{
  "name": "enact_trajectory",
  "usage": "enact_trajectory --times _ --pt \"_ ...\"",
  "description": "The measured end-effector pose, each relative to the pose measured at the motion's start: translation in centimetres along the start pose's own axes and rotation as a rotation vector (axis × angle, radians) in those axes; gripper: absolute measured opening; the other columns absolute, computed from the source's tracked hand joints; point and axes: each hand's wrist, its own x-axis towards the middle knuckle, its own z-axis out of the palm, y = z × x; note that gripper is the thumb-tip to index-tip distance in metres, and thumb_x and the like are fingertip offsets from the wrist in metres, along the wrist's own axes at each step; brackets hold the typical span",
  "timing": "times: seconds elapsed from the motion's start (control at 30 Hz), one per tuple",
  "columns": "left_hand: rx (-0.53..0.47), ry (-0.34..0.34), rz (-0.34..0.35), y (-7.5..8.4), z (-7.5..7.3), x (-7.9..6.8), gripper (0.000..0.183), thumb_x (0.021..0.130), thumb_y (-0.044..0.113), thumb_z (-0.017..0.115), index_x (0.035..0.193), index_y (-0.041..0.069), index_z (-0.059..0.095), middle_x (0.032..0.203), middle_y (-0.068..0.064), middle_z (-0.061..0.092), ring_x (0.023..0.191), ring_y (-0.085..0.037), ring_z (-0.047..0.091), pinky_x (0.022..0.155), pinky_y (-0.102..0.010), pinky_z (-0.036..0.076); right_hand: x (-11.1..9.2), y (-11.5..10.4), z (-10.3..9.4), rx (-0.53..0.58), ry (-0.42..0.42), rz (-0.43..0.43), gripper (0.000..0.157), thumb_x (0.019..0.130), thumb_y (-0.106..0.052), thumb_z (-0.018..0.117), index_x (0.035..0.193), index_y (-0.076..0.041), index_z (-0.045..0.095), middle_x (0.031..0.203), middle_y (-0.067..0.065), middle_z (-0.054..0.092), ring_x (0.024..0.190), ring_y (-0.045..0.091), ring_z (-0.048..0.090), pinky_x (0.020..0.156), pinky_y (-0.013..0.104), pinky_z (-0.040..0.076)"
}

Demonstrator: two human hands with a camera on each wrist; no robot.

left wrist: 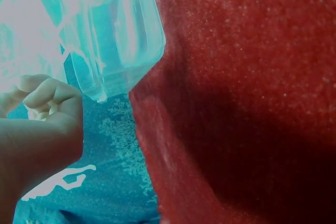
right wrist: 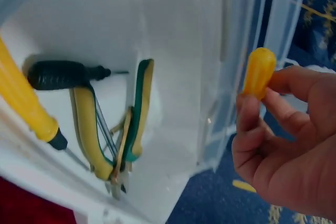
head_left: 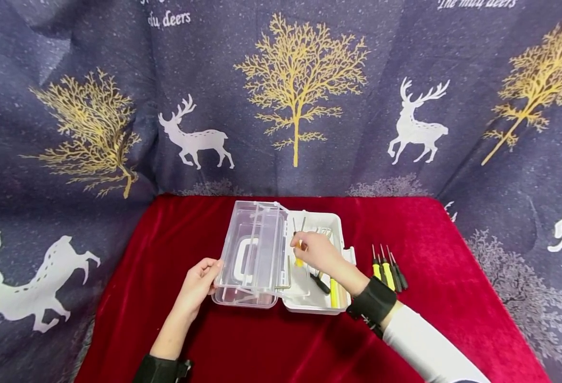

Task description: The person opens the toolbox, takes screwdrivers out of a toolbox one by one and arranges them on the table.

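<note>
My right hand (head_left: pixel 316 251) pinches a yellow-handled screwdriver (right wrist: pixel 259 72) over the left part of a white toolbox (head_left: pixel 312 305). Its handle end points up between thumb and fingers in the right wrist view. To the left, the toolbox's clear lid (head_left: pixel 241 226) is swung open, and my left hand (head_left: pixel 199 282) grips its left edge near the front corner. Inside the box lie a black screwdriver (right wrist: pixel 58 74), another yellow screwdriver (right wrist: pixel 26 98) and pliers with yellow-green handles (right wrist: pixel 89 124). An L-shaped hex key (head_left: pixel 288 274) shows near the hinge.
Several yellow and black screwdrivers (head_left: pixel 387 270) lie side by side on the red cloth (head_left: pixel 434 298), right of the toolbox. A latch (head_left: pixel 349 255) juts from the box's right side. Behind the table hangs a dark curtain (head_left: pixel 310 181) with deer and trees.
</note>
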Motion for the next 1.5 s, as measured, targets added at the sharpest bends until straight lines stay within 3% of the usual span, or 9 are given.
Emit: enact_trajectory --times 0.3,0.57,0.8,1.0,1.2,1.5 --pt "0.033 0.013 -0.005 -0.2 0.1 0.1 0.031 0.105 0.024 0.063 0.111 -0.006 0.060 0.079 -0.003 0.068 0.063 -0.009 0.053 0.058 -0.022 0.044 -3.1 2.9 -4.0 -0.017 0.074 0.074 0.016 0.093 -0.004 0.067 0.108 -0.007 0.073 0.076 0.001 0.058 0.069 0.014 0.051 0.063 0.032 0.044" --pt "0.035 0.012 -0.014 -0.1 -0.3 0.1 0.032 0.106 0.027 0.063 0.111 -0.004 0.060 0.079 0.000 0.069 0.065 -0.009 0.057 0.060 -0.023 0.047 -6.4 7.2 -7.2 -0.040 0.170 0.142 0.017 0.096 0.000 0.065 0.110 -0.004 0.073 0.073 0.001 0.054 0.067 0.015 0.048 0.061 0.031 0.042" --pt "0.046 0.003 -0.018 -0.1 -0.3 0.0 0.034 0.106 0.028 0.062 0.113 -0.005 0.059 0.084 -0.001 0.072 0.069 -0.011 0.060 0.063 -0.025 0.050 -9.8 11.6 -8.8 -0.034 0.236 0.228 0.016 0.094 0.004 0.065 0.108 -0.001 0.070 0.077 0.007 0.063 0.068 0.018 0.053 0.060 0.032 0.044" --pt "0.036 -0.008 -0.018 -0.2 0.0 0.2 0.032 0.106 0.028 0.062 0.112 -0.004 0.059 0.079 0.002 0.070 0.068 -0.011 0.059 0.062 -0.024 0.048 -12.8 15.9 -8.6 -0.023 0.285 0.387 0.024 0.094 0.002 0.065 0.117 0.001 0.057 0.085 0.021 0.070 0.073 0.029 0.065 0.063 0.038 0.049" --pt "0.033 -0.016 -0.013 -0.1 -0.2 0.4 0.033 0.107 0.028 0.061 0.113 -0.004 0.059 0.080 0.004 0.069 0.067 -0.008 0.058 0.062 -0.024 0.049 -14.4 18.9 -6.9 0.000 0.215 0.521 0.046 0.094 -0.001 0.061 0.134 0.012 0.041 0.092 0.029 0.069 0.085 0.043 0.067 0.076 0.052 0.052" --pt "0.023 -0.016 -0.017 -0.2 -0.2 0.3 0.032 0.107 0.028 0.061 0.112 -0.004 0.059 0.080 0.002 0.069 0.067 -0.008 0.058 0.063 -0.025 0.050 -15.3 20.6 -5.5 -0.018 0.107 0.554 0.033 0.092 -0.003 0.062 0.119 0.016 0.056 0.091 0.026 0.071 0.081 0.033 0.066 0.070 0.038 0.050"
